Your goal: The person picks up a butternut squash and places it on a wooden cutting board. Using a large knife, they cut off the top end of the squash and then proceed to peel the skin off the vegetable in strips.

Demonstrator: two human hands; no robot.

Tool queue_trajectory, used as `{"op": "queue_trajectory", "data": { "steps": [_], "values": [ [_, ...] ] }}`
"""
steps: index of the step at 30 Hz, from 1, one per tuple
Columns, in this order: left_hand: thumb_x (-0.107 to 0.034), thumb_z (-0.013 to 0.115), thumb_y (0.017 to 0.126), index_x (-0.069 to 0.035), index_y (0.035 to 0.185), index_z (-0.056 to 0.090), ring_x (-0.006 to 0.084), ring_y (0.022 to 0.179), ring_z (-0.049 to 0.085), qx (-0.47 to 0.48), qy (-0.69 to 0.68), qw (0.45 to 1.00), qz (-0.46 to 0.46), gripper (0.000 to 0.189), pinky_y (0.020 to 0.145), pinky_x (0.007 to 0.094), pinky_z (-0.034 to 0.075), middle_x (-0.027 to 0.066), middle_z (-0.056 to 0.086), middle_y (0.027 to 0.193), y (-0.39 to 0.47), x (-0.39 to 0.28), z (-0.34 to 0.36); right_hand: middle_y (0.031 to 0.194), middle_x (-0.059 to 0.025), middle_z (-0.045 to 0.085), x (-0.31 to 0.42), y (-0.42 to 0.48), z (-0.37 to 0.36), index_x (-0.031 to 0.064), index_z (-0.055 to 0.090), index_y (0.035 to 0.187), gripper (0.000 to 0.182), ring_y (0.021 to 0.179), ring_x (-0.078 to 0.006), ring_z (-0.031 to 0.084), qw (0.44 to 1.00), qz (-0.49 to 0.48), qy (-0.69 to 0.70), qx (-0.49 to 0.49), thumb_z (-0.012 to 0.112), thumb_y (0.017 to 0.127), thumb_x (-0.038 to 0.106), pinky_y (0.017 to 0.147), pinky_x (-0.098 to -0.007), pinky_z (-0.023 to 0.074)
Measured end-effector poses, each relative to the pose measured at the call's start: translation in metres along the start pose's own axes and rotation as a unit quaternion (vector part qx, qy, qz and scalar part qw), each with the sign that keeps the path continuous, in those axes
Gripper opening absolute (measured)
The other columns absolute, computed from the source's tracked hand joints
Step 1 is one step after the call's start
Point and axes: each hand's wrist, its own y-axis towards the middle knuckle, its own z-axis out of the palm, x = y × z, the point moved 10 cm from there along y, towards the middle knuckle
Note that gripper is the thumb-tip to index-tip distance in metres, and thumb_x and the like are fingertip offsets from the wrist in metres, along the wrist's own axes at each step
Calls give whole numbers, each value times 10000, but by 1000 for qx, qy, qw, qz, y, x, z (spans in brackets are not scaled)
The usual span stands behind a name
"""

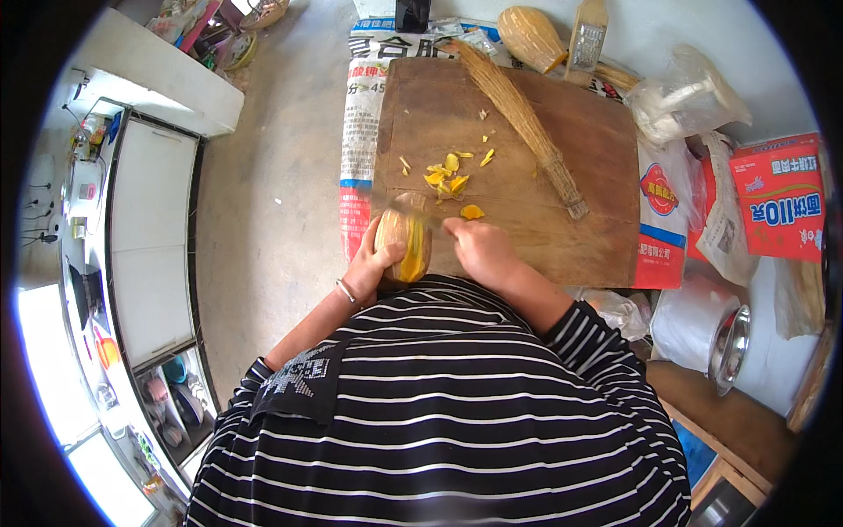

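My left hand (375, 259) grips a tan, elongated squash (396, 245) from its left side, close to my body at the front edge of the wooden board (566, 257). A yellow-orange strip of bare flesh runs down the squash. In my right hand (484, 247) is the handle of a knife; its blurred blade (413, 214) lies across the upper part of the squash. Beyond the squash, several yellow peel pieces (448, 176) are scattered on the board. One rounder slice (471, 211) rests near my right hand.
A straw brush (527, 122) lies diagonally on the board. Behind it are another squash (530, 36), a grater with a wooden handle (587, 46) and a dark phone (413, 14). Printed sacking (359, 132) shows beneath the board. At right stand plastic bags (685, 99) and a red carton (777, 197).
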Motion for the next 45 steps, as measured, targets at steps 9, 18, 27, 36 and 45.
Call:
{"op": "queue_trajectory", "data": {
  "steps": [9, 18, 27, 36, 45],
  "values": [
    [-271, 699, 872, -75, 1395, 357, 221, 1172, 521, -3, 0, 1000, -14, 654, 995, 366, 468, 93, 525, 1275, 4, 9, -10, 692, -90, 607, 50, 7, -18, 115, 592, 1055, 218, 656, -311, 636, 995, -80, -45, -44, 565, 839, 133, 536, -440, 496],
    [-213, 732, 781, 2, 1500, 211, 256, 1259, 471, -1, 12, 1000, 16, 913, 1034, 380, 411, 168, 465, 1372, -6, -10, 10, 756, -106, 652, -9, 9, 5, 99, 621, 1053, 230, 688, -327, 658, 998, -22, -48, -22, 561, 832, 77, 562, -451, 513],
    [-236, 697, 838, -76, 1392, 343, 225, 1137, 536, -33, -1, 999, -44, 676, 1001, 370, 458, 110, 512, 1258, -10, -7, 9, 683, -82, 600, 49, 11, -16, 118, 582, 1069, 246, 640, -291, 637, 992, -94, -66, -58, 607, 826, 140, 535, -420, 504],
    [-186, 690, 799, -27, 1434, 328, 262, 1161, 536, 0, -19, 999, 28, 748, 989, 383, 448, 147, 526, 1283, -8, -6, 11, 705, -112, 619, 29, 8, -8, 126, 586, 991, 149, 656, -322, 641, 997, -67, -30, -21, 577, 843, 128, 553, -453, 509],
    [-208, 709, 780, -19, 1514, 201, 280, 1211, 515, 6, 8, 1000, 20, 913, 1010, 383, 437, 179, 488, 1346, -7, 2, 8, 742, -131, 642, 32, 8, -8, 57, 551, 980, 132, 689, -340, 659, 995, -68, -71, 6, 517, 866, 115, 562, -451, 523]
  ]
}}
